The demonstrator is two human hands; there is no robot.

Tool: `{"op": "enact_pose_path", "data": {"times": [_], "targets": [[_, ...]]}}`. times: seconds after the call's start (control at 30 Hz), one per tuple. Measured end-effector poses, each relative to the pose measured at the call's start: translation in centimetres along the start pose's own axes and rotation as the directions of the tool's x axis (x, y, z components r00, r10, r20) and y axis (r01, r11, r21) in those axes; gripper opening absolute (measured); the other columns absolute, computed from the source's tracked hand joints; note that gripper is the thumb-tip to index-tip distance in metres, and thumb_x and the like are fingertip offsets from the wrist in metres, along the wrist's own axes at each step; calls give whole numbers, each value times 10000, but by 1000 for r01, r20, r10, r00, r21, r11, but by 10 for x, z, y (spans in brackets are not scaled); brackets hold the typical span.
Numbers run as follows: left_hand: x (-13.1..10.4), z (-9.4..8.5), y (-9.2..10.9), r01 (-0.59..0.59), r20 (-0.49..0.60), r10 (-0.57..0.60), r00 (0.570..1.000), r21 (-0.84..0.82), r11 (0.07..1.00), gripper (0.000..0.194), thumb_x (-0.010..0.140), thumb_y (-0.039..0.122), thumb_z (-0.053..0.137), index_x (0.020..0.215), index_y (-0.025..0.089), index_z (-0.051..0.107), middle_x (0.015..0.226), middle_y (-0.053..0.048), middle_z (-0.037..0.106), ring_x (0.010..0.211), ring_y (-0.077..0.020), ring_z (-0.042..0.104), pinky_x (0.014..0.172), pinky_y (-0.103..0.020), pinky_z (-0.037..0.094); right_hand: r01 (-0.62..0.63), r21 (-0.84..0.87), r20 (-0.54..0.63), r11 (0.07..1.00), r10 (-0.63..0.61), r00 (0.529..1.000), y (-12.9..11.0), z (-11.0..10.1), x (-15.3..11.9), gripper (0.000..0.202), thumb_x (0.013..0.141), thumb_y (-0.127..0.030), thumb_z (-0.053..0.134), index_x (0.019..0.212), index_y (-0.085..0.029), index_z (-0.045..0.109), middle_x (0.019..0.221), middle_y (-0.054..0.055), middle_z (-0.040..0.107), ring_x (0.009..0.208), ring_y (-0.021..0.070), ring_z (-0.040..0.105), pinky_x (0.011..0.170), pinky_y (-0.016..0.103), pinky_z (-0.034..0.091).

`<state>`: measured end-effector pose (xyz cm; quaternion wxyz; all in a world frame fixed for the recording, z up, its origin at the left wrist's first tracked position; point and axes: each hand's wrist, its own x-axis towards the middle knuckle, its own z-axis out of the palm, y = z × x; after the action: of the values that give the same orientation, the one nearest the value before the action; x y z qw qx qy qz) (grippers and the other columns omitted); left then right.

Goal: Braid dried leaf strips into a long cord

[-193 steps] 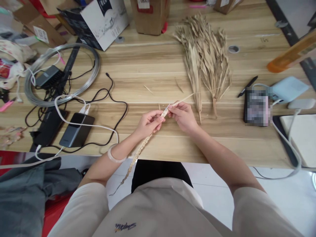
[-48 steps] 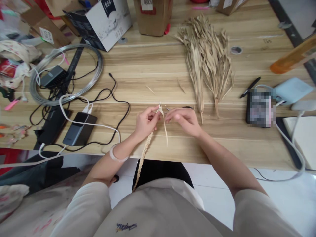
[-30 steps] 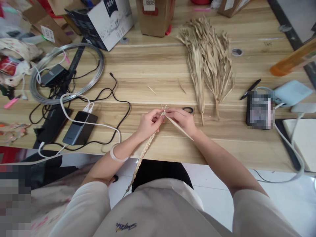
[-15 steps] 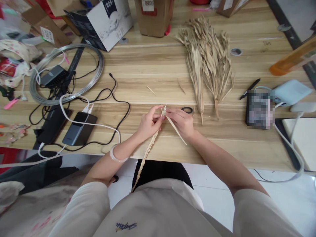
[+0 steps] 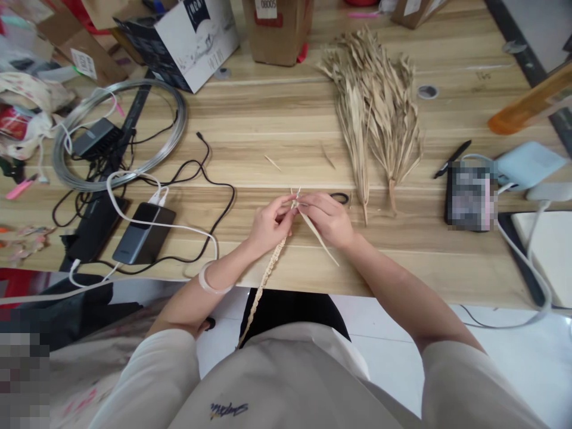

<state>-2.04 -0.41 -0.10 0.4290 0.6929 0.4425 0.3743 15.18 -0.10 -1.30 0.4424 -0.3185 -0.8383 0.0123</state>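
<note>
A narrow pale braid (image 5: 267, 275) of dried leaf strips runs from my fingers down over the table edge to my lap. My left hand (image 5: 270, 225) pinches its upper end between thumb and fingers. Against it, my right hand (image 5: 331, 220) is closed on a loose flat leaf strip (image 5: 322, 243), whose tail slants down to the right below the palm. Short strip ends poke up between the two hands; exactly how they cross is too small to tell. Beyond the hands lies a fanned bundle of dried leaves (image 5: 388, 113), stems toward me.
Left of my hands are a power bank (image 5: 143, 233), tangled black cables and a wire coil (image 5: 181, 119). Boxes (image 5: 196, 44) stand at the back. A black ring (image 5: 339, 198) lies by my right hand. Farther right are a pen (image 5: 452, 159) and a blue case (image 5: 531, 165).
My left fingers have drawn in slightly at the braid's end, the raised forefinger coming down. My right hand has shifted a little; the strip's tail hangs nearly the same.
</note>
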Motion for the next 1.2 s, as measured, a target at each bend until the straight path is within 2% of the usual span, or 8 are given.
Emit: {"op": "enact_pose_path", "data": {"times": [0.2, 0.4, 0.5, 0.63, 0.8, 1.03, 1.2], "targets": [[-1, 2, -4, 57, -56, -62, 997, -80, 995, 360, 848, 345, 559, 1133, 127, 583, 744, -55, 712, 400, -72, 556, 383, -170, 406, 88, -126, 17, 988, -87, 996, -3, -3, 2, 142, 879, -120, 497, 893, -170, 629, 976, 89, 700, 932, 200, 625, 727, 335, 525], [1, 3, -5, 106, -72, -119, 990, -163, 981, 394, 820, 401, 589, 1101, 127, 611, 748, -66, 718, 378, -67, 536, 357, -169, 382, 126, -203, 24, 971, -123, 992, -6, -5, 6, 137, 879, -117, 499, 837, -157, 623, 924, 79, 707, 894, 187, 622, 708, 308, 505], [3, 2, -3, 148, -63, -164, 984, -204, 968, 415, 801, 420, 610, 1084, 118, 622, 800, -84, 724, 362, -57, 520, 344, -168, 370, 95, -211, 56, 973, -85, 995, -6, -6, 6, 164, 898, -131, 473, 847, -162, 625, 946, 77, 704, 922, 185, 618, 734, 308, 497], [4, 2, -4, 145, -69, -165, 984, -229, 963, 416, 789, 439, 618, 1050, 117, 643, 812, -87, 725, 352, -47, 501, 335, -165, 354, 37, -216, 119, 976, -11, 993, -6, -6, 6, 195, 919, -141, 437, 899, -170, 628, 1034, 78, 691, 994, 187, 605, 780, 316, 482], [3, 3, -6, 121, -108, -145, 983, -205, 971, 400, 795, 438, 611, 1048, 129, 651, 720, -58, 715, 350, -53, 493, 333, -167, 341, 46, -234, 64, 971, -31, 997, -10, -4, 7, 173, 911, -136, 457, 859, -157, 620, 973, 71, 704, 936, 176, 613, 748, 294, 478], [3, 3, -2, 87, -133, -115, 984, -202, 976, 385, 803, 414, 609, 1058, 130, 657, 740, -65, 721, 347, -49, 484, 329, -171, 340, 30, -204, 0, 979, -30, 1000, -12, -4, 7, 126, 897, -130, 488, 897, -159, 611, 1017, 82, 691, 973, 176, 591, 760, 301, 480], [1, 4, -1, 78, -151, -111, 982, -209, 975, 378, 799, 407, 616, 1058, 135, 663, 743, -66, 724, 351, -50, 490, 332, -172, 353, -83, -57, 0, 995, 84, 997, -9, 3, 2, 131, 899, -140, 477, 938, -190, 593, 1040, 78, 680, 994, 184, 590, 799, 338, 494]]}}
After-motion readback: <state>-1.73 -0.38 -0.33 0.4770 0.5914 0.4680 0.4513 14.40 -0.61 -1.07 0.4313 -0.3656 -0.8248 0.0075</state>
